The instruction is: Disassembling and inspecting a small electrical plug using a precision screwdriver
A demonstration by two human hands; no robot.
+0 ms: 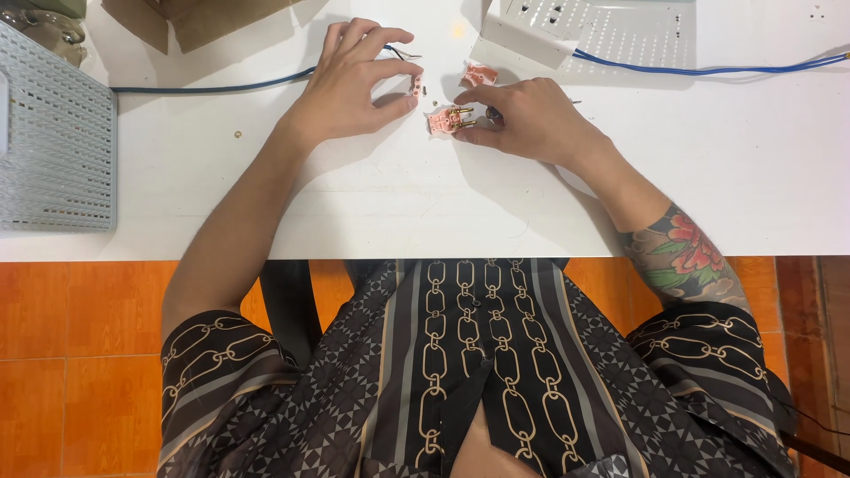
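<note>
My left hand (354, 84) rests on the white table (266, 195) with its fingers curled over a small pink piece (415, 85), thumb and fingertips pinching at it. My right hand (522, 117) lies to the right, fingertips pressed on a pink plug half with brass pins (448, 119). A second pink plug shell (478, 74) lies just beyond my right fingers. A dark blue cable (212, 88) runs from the left under my left hand, its bare wire ends showing near the fingertips.
A grey perforated metal box (53, 150) stands at the left edge. A white perforated panel (602, 26) sits at the back, with a blue cable (708, 69) trailing right. Cardboard (204, 18) lies at the back left. A tiny screw (237, 134) lies loose.
</note>
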